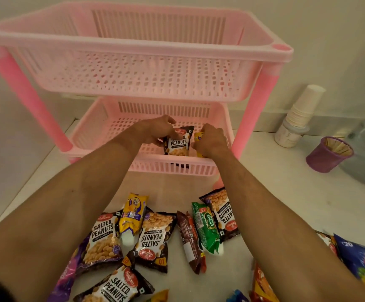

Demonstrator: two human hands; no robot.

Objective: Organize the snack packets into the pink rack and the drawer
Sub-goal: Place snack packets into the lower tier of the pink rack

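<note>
A pink rack (264, 99) with two slatted baskets stands on the white counter against the wall. Both my arms reach into its lower basket (173, 165). My left hand (155, 129) holds a black salted peanuts packet (178, 141) upright in the middle of that basket. Right beside it, my right hand (210, 139) grips a yellow packet (198, 136), mostly hidden by the fingers. The upper basket (138, 83) holds nothing I can see. No drawer is in view.
Several loose snack packets lie on the counter in front of the rack: peanuts packets (103, 238), a yellow biscuit pack (133, 212), a green pack (205, 227), a brown pack (189, 240), a blue chips bag (360, 262). Paper cups (303, 105) and a purple cup (327, 158) stand right.
</note>
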